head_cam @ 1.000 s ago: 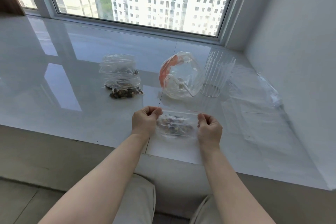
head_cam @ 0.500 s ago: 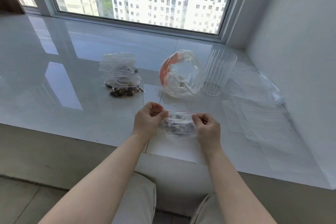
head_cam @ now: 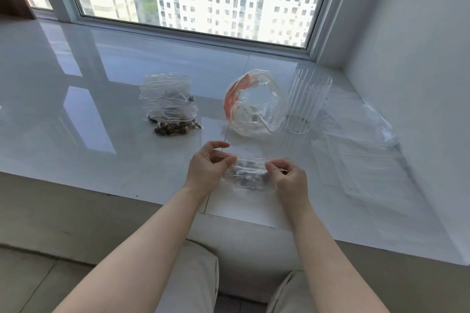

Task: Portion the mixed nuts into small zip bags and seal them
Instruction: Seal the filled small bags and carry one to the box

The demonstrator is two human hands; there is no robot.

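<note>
1. Window ledge (head_cam: pixel 101 114): glossy white stone, carries everything. Slick, so bags will slide on it.
2. Flat empty bags (head_cam: pixel 361 160) lie by the right wall edge. The ribbed clear cup (head_cam: pixel 306 100) and the big supply bag (head_cam: pixel 254 107), scoop inside, sit mid-ledge.
3. Filled bags (head_cam: pixel 169 105) are stacked left of the supply bag, well apart from the hands.
4. Small zip bag (head_cam: pixel 250 173) is held just above the ledge's front edge, nuts in its lower half. Judgement: light, limp film, contents shift; take it by the zip strip at the top corners, never by the belly.
5. Left hand (head_cam: pixel 209 169) pinches the left end of the strip. Right hand (head_cam: pixel 288 178) pinches the right end.
6. Versus 1 s ago: hands are closer together, the bag is slacker and crumpled, and the seal looks part-run.
</note>
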